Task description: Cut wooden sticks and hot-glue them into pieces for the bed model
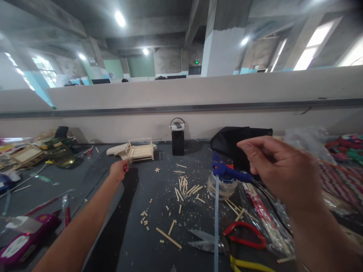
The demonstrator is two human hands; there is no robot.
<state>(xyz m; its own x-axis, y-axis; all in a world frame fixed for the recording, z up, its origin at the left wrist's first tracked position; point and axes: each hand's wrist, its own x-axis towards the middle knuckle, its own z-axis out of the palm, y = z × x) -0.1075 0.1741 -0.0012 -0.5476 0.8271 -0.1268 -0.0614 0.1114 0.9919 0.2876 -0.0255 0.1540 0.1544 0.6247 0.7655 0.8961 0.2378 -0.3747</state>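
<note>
A miniature wooden bench [140,152] made of thin sticks stands toward the back left. My left hand [119,170] reaches out to its near left corner, with the fingers closed on it; the exact grip is small and partly hidden. My right hand [279,172] is raised at the right, thumb and index finger pinched together. Whatever that pinch holds, if anything, I cannot make out. Below and left of the right hand, a blue glue gun [232,173] rests over a clear round container [222,187], a glue stick [216,219] in front of it.
Cut wooden sticks [183,185] and short bits lie scattered mid-table. Red-handled scissors [245,235] and a yellow handle [249,264] are near the front edge. A black device [178,142] stands by the wall. At left are a purple tool [30,238] and another wooden model [27,155].
</note>
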